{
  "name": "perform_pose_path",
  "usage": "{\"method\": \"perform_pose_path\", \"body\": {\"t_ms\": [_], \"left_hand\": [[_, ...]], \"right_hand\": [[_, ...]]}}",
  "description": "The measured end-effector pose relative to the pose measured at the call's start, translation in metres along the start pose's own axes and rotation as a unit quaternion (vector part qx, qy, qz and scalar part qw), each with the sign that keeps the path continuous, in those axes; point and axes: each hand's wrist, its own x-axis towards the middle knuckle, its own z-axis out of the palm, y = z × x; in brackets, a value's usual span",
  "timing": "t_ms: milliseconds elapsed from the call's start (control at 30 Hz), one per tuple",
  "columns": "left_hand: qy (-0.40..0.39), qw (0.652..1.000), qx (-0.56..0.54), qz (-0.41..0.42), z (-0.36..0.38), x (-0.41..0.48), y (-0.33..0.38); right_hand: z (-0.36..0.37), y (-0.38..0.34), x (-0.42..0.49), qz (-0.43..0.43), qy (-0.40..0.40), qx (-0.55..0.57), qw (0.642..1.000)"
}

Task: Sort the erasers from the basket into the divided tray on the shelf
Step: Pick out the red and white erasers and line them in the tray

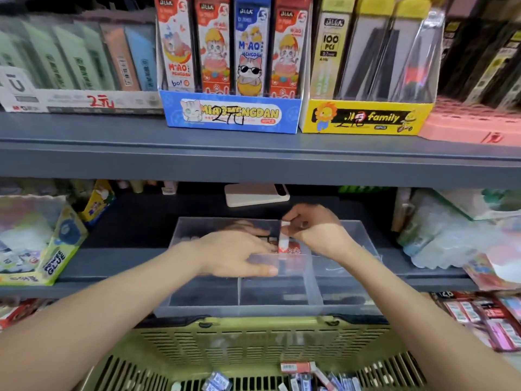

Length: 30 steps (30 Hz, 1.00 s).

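Note:
A clear divided tray (282,301) sits on the lower shelf, just above a green basket (253,342). My right hand (315,232) pinches a red and white eraser (283,244), holding it upright over a back middle compartment where other red erasers (294,246) lie. My left hand (239,255) rests flat on the tray, fingers straight beside that compartment and thumb along a divider. Several erasers (298,375) in blue and red sleeves lie in the bottom of the basket.
The grey upper shelf edge (253,165) hangs close above the hands. A white box (256,194) lies behind the tray. Glue boxes (53,249) stand left, wrapped packs (451,244) right, and more packs (485,320) lower right.

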Motion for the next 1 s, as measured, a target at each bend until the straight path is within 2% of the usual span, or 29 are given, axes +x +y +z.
{"method": "perform_pose_path", "body": {"t_ms": [133,233,367,500,633,733,900,1000], "left_hand": [[0.017,1.0,0.017,-0.002,0.004,0.0,-0.006],[0.035,0.999,0.031,0.006,0.005,-0.002,-0.008],[0.047,0.998,0.044,0.014,0.005,-0.003,-0.009],[0.054,0.998,0.03,0.009,0.006,-0.004,-0.01],[0.069,0.997,0.028,0.02,0.005,-0.005,-0.008],[0.096,0.994,0.053,0.025,0.004,-0.006,-0.007],[0.08,0.994,0.071,0.031,0.003,-0.005,-0.005],[0.05,0.994,0.093,0.022,0.002,-0.003,-0.004]], "right_hand": [[0.002,-0.004,0.003,-0.012,-0.043,-0.021,0.999],[0.008,-0.003,0.004,-0.026,-0.003,-0.057,0.998],[0.012,0.003,0.002,-0.033,0.025,-0.025,0.999],[0.007,0.0,0.007,-0.082,0.001,-0.169,0.982],[0.001,0.001,0.01,-0.103,-0.035,-0.221,0.969],[0.002,0.004,0.008,-0.143,-0.055,-0.287,0.946],[0.013,0.005,0.006,-0.126,0.045,-0.27,0.954],[0.013,0.005,0.005,-0.151,0.044,-0.32,0.934]]}}
